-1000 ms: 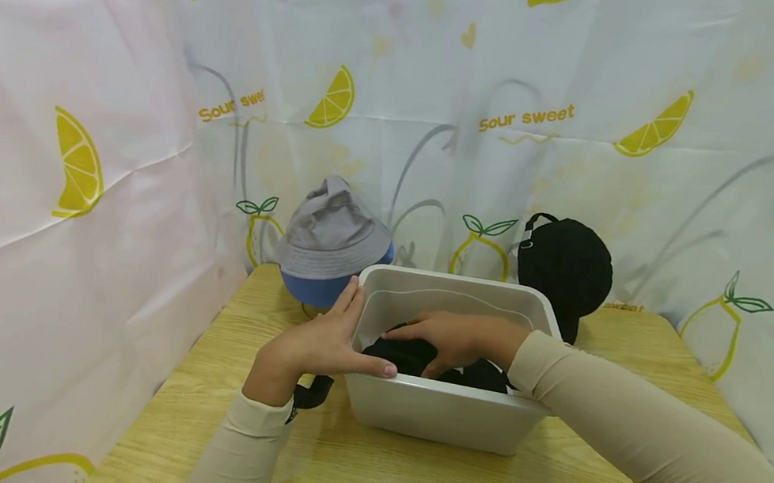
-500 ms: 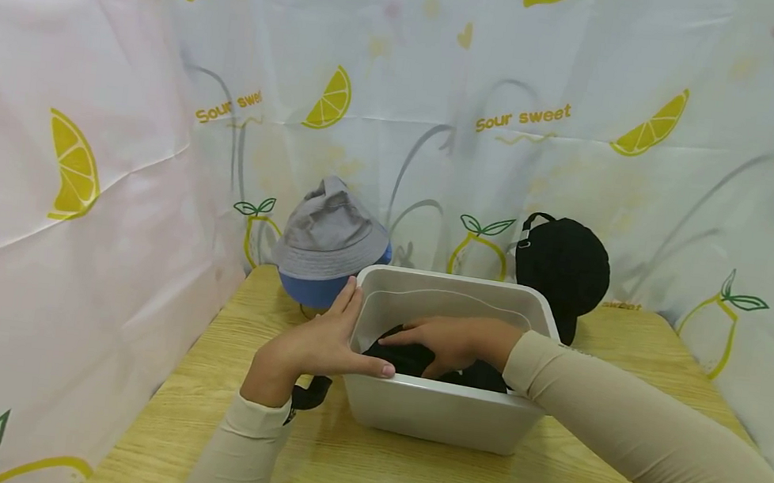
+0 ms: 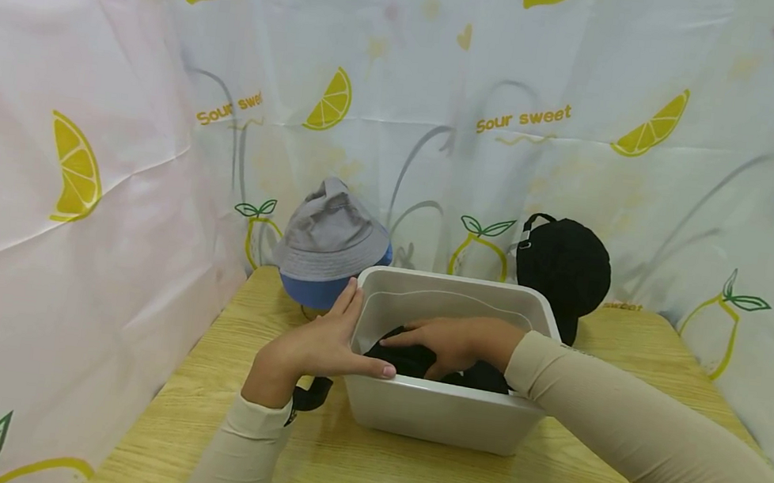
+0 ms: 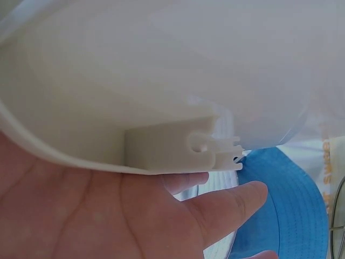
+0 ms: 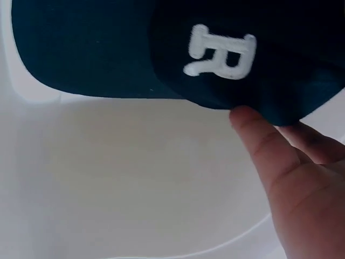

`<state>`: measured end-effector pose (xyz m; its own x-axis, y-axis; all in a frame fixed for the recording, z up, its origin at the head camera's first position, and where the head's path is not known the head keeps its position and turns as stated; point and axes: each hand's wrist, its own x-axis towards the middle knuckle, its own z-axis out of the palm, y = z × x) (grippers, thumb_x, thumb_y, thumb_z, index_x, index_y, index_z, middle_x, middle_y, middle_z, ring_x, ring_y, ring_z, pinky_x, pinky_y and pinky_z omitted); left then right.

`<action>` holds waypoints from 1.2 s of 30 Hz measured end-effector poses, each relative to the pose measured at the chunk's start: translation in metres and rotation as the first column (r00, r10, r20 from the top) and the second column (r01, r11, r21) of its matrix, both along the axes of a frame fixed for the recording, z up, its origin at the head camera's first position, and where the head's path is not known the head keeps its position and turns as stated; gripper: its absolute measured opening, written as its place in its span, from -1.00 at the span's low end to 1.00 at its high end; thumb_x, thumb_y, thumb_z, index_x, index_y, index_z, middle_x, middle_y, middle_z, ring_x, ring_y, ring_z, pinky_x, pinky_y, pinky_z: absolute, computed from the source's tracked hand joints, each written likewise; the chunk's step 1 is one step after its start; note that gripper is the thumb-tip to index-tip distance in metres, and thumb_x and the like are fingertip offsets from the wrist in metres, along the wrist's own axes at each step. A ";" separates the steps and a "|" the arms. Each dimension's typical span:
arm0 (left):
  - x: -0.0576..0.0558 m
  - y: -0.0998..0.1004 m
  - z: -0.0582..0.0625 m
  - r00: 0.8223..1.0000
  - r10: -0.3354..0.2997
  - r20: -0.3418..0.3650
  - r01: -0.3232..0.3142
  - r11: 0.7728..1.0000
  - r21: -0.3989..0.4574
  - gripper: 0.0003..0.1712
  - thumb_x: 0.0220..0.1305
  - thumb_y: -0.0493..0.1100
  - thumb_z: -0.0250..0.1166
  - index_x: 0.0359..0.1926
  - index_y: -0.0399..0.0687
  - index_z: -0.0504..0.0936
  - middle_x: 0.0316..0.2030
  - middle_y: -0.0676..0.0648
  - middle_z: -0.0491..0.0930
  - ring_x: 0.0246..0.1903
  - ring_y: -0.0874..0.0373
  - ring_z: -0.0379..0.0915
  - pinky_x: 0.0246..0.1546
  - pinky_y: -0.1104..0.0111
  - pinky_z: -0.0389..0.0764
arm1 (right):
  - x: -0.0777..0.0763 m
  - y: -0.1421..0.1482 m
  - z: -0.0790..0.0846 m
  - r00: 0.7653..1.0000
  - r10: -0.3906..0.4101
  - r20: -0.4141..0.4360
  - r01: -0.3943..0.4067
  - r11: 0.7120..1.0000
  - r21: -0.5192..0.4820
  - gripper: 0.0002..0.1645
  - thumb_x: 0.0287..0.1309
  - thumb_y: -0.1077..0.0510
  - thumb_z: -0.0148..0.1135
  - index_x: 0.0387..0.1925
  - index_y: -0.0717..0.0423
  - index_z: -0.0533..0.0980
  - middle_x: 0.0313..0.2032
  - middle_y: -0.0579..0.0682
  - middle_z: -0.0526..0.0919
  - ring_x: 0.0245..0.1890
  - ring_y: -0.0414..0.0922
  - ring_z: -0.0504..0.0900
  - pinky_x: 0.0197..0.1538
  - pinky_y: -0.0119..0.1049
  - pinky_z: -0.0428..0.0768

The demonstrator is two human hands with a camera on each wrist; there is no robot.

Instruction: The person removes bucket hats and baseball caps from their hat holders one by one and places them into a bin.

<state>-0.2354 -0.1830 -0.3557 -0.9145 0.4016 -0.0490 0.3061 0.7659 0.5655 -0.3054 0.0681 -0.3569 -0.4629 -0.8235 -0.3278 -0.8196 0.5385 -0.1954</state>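
Observation:
A grey-white plastic bin (image 3: 434, 418) stands on the table. My left hand (image 3: 318, 345) rests at its front left corner, thumb along the front rim and the other fingers straight along the left side. Inside the bin, my right hand (image 3: 458, 341) holds a dark baseball cap (image 3: 405, 361) by its crown. In the right wrist view, a raised white letter R (image 5: 226, 54) shows on the cap, and the thumb lies at its edge with other fingertips behind. The front wall hides the cap's lower part in the head view.
Behind the bin at left is a grey bucket hat (image 3: 333, 235) with a blue brim (image 3: 313, 290) below it. A black cap (image 3: 563, 266) hangs upright at the back right. Lemon-print cloth (image 3: 423, 54) walls off the wooden table (image 3: 332, 474) at the back and sides.

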 end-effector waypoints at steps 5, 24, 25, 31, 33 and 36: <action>0.001 0.000 0.000 1.000 -0.001 0.002 0.001 1.000 0.002 0.68 -0.09 0.61 0.44 0.66 0.09 -0.48 0.64 -0.13 -0.60 0.61 -0.24 -0.18 0.49 -0.07 0.26 | 0.000 0.002 0.004 1.000 0.000 -0.020 0.000 1.000 -0.001 0.06 0.22 -0.05 0.50 0.62 -0.37 0.13 0.59 -0.04 0.20 0.54 -0.04 0.24 0.51 -0.05 0.31; 0.000 0.001 0.000 1.000 0.007 0.017 -0.007 1.000 0.005 0.71 -0.11 0.63 0.44 0.65 0.05 -0.49 0.64 -0.10 -0.61 0.62 -0.20 -0.20 0.49 -0.06 0.27 | -0.009 0.022 0.047 0.999 -0.047 -0.008 0.044 0.970 -0.238 0.04 0.24 -0.03 0.50 0.62 -0.32 0.15 0.59 -0.03 0.19 0.57 0.01 0.19 0.51 0.10 0.30; 0.000 0.001 0.000 1.000 0.009 0.018 -0.009 1.000 0.009 0.71 -0.12 0.63 0.44 0.65 0.06 -0.49 0.64 -0.10 -0.61 0.62 -0.19 -0.20 0.49 -0.05 0.26 | -0.008 0.024 0.052 0.999 -0.044 -0.006 0.041 0.963 -0.265 0.04 0.24 -0.03 0.50 0.62 -0.29 0.15 0.59 -0.02 0.19 0.57 0.03 0.20 0.51 0.12 0.31; 0.000 0.000 0.000 1.000 0.008 0.022 -0.009 1.000 0.023 0.72 -0.14 0.64 0.45 0.65 0.10 -0.51 0.65 -0.07 -0.61 0.62 -0.13 -0.21 0.50 -0.02 0.25 | -0.007 0.037 0.071 0.998 -0.062 -0.008 0.054 0.919 -0.390 0.04 0.23 -0.02 0.49 0.62 -0.24 0.16 0.58 -0.03 0.22 0.54 0.06 0.24 0.46 0.16 0.36; 0.000 0.000 0.000 1.000 0.008 0.027 -0.009 1.000 0.021 0.72 -0.14 0.65 0.44 0.65 0.10 -0.52 0.65 -0.06 -0.62 0.63 -0.11 -0.24 0.51 -0.01 0.25 | -0.007 0.042 0.073 0.997 -0.078 -0.016 0.065 0.912 -0.406 0.03 0.23 -0.04 0.49 0.62 -0.25 0.16 0.57 -0.03 0.22 0.54 0.06 0.25 0.47 0.16 0.35; -0.001 0.000 -0.001 1.000 0.002 0.026 -0.002 1.000 0.021 0.72 -0.13 0.64 0.44 0.65 0.09 -0.52 0.65 -0.06 -0.62 0.63 -0.12 -0.24 0.51 -0.02 0.25 | -0.005 0.049 0.077 0.993 -0.108 -0.039 0.081 0.898 -0.433 0.02 0.23 -0.07 0.49 0.61 -0.27 0.18 0.58 -0.01 0.22 0.55 0.07 0.23 0.47 0.17 0.34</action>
<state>-0.2366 -0.1825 -0.3564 -0.9138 0.4012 -0.0641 0.2899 0.7544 0.5889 -0.3106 0.1168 -0.2799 -0.5531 -0.8293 0.0791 -0.7867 0.4887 -0.3773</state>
